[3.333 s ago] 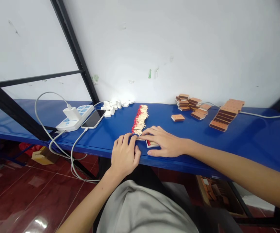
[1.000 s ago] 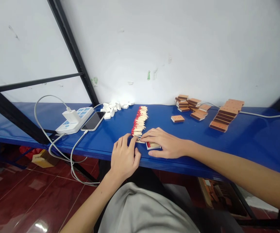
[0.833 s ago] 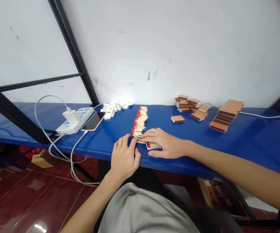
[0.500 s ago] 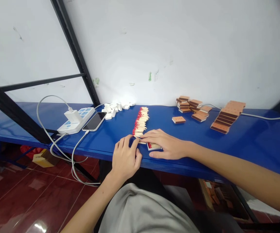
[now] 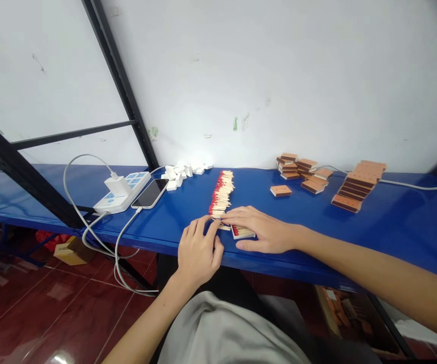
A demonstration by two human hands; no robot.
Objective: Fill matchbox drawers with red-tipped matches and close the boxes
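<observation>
A long row of red-headed matches (image 5: 222, 192) lies on the blue tabletop (image 5: 252, 189), heads to the left. At its near end are my left hand (image 5: 199, 253), fingers bent forward and fingertips on the nearest matches, and my right hand (image 5: 265, 230), stretched flat from the right with its fingertips at the same spot. Both hands look open, with no thing gripped. Partly under my right hand sits a white matchbox tray (image 5: 243, 235) holding matches; its right end is hidden by the hand.
Closed brown matchboxes (image 5: 358, 184) stand stacked at the right, with more matchboxes (image 5: 288, 164) by the wall and a single matchbox (image 5: 281, 190) in front. White empty trays (image 5: 180, 173) lie in a heap back left, near a phone (image 5: 150, 193) and a power strip (image 5: 122, 194) with looping cables.
The whole view has shifted slightly, so everything sits a little lower and to the right. Both hands stay in nearly the same place at the near end of the match row.
</observation>
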